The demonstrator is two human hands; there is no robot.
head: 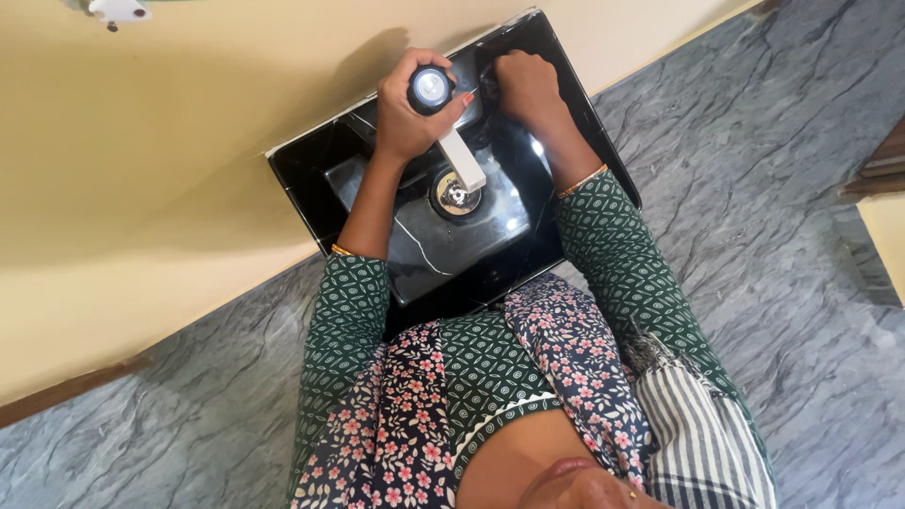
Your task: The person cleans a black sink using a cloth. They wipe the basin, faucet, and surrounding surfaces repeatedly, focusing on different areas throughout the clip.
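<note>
A glossy black wash basin (pixel 311 184) is mounted against a cream wall. A chrome tap (pixel 462 162) with a round shiny top (pixel 431 87) stands at its back ledge, its flat spout reaching over the metal drain (pixel 455 194). My left hand (pixel 403 118) is wrapped around the tap's upright body just below the round top. My right hand (pixel 528 83) is a closed fist pressed on the back ledge to the right of the tap; I cannot tell if anything is inside it. Both arms wear green patterned sleeves.
The cream wall (pixel 170 141) fills the left and top. Grey marbled floor (pixel 782 236) lies to the right and below. A small white fitting (pixel 118 9) sits on the wall at top left. A brown wooden edge (pixel 881 165) shows at the far right.
</note>
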